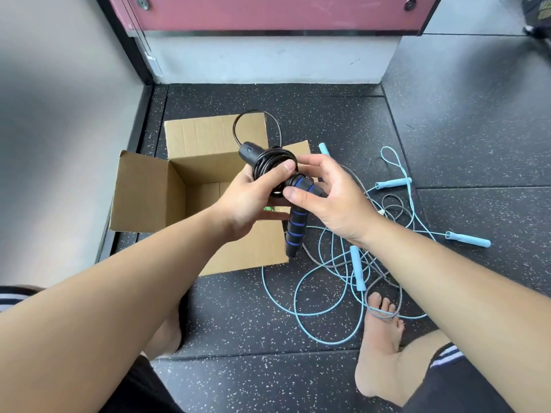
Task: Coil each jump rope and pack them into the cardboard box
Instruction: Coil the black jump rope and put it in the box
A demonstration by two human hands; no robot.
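A bare foot (380, 338) rests on the speckled black rubber floor (253, 323) among tangled pale-blue plastic jump ropes (357, 269). Beyond, over the open brown cardboard box (143, 192), the left grip (253, 201) clasps the glossy black coiled jump rope (272, 162). The right grip (331, 198) pinches its blue-ringed foam handle (295, 231). Bare floor lies right of the box.

floor (238, 311): dark speckled rubber tiles | wall (59, 114): pale grey, left | panel (268, 13): pink, metal-edged, top

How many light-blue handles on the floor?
4 light-blue handles: one beside the box flap, one mid-right, one far right, one near the foot. More may be hidden.
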